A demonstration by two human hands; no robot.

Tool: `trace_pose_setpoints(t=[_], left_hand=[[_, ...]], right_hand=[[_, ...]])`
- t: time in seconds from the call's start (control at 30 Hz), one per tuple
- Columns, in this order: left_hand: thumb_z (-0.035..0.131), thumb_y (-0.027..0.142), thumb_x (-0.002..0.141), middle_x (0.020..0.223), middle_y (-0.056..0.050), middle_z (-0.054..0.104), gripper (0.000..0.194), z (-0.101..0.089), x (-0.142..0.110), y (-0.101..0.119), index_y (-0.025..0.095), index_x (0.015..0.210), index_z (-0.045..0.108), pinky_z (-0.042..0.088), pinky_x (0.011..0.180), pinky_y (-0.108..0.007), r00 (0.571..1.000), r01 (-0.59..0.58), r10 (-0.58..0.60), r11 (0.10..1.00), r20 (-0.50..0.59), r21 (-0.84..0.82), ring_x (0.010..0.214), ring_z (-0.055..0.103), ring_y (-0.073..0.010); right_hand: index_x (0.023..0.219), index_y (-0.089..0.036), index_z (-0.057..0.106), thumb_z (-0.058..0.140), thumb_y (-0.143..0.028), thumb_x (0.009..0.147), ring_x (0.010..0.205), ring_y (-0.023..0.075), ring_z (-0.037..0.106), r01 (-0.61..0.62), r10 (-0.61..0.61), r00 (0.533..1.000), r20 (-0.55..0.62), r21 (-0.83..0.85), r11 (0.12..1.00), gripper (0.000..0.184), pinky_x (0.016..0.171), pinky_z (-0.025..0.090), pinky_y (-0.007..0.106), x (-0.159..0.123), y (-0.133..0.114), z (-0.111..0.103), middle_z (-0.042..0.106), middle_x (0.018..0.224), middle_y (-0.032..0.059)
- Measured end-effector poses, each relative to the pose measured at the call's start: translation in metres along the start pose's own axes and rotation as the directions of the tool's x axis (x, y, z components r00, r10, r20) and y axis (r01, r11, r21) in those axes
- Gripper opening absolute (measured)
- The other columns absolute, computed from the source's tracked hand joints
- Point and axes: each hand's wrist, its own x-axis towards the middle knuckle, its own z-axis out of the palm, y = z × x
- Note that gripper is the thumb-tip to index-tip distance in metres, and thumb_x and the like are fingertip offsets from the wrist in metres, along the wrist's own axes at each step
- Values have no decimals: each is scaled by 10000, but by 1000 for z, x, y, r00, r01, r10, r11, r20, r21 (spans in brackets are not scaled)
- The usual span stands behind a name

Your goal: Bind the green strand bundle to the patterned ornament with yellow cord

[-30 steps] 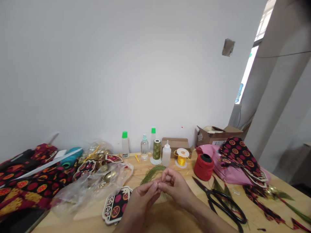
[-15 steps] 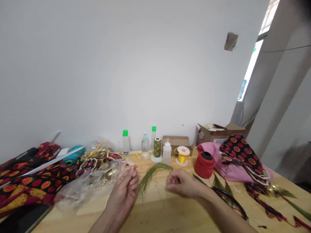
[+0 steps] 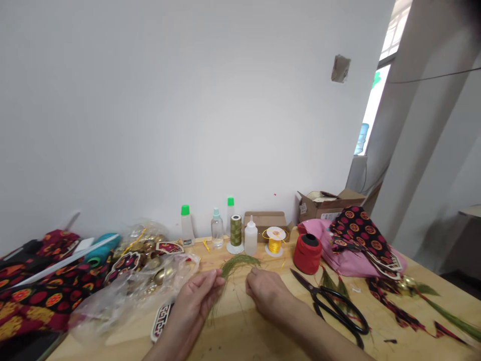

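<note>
Right now, the left hand (image 3: 197,301) is at the left end of the green thread bundle (image 3: 240,260), thumb and fingers drawn together beside its strands; whether its grip has hold of any cannot be told. The right hand (image 3: 268,291) is curled near the bundle's other end, knuckles up, its fingertips hidden, so its grip cannot be made out either. Between the hands, the bundle arches across the desk (image 3: 248,336), with loose strands trailing toward the near side.

Just behind the bundle stand the olive thread spool (image 3: 236,231), the nozzle bottle (image 3: 250,239) and the yellow cord spool (image 3: 274,244). A clear bottle (image 3: 217,231) stands left of the olive thread spool. To the right of the yellow cord spool is the red thread cone (image 3: 307,255), and the black-handled scissors (image 3: 332,301) lie open beyond the right hand, partly over green tassels (image 3: 341,288). Pink cloth (image 3: 343,261) lies behind them, under dark patterned fabric. Near the left forearm are a patterned plaque (image 3: 161,321), partly covered by the arm, and a crumpled plastic bag (image 3: 124,301) with brass-coloured bells (image 3: 160,276).
</note>
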Motion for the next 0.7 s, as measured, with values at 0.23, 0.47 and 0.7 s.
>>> trace_pose_setpoints(t=[0.23,0.47,0.7], left_hand=[[660,174,600,544,-34,660,91,1,-4,5,105,651,628,481,583,-159,997,36,-37,999,64,17,539,588,-84],[650,98,597,669,-64,679,128,3,-3,2,113,722,634,496,609,-192,1000,22,-22,1000,15,10,602,607,-105],[673,109,570,594,-11,636,172,-1,-2,1,105,741,651,470,547,-140,998,34,-34,999,62,-3,510,547,-53]], right_hand=[[785,-157,522,386,-158,776,641,131,518,55,-47,993,-113,70,996,136,527,299,207,-3,14,-11,594,723,31],[785,-177,547,429,-173,777,716,117,519,149,-102,962,-253,175,973,118,609,329,189,2,21,-9,600,765,12],[720,-181,611,550,-221,667,699,128,525,110,-107,991,-77,38,993,90,578,335,196,-5,25,-13,610,750,11]])
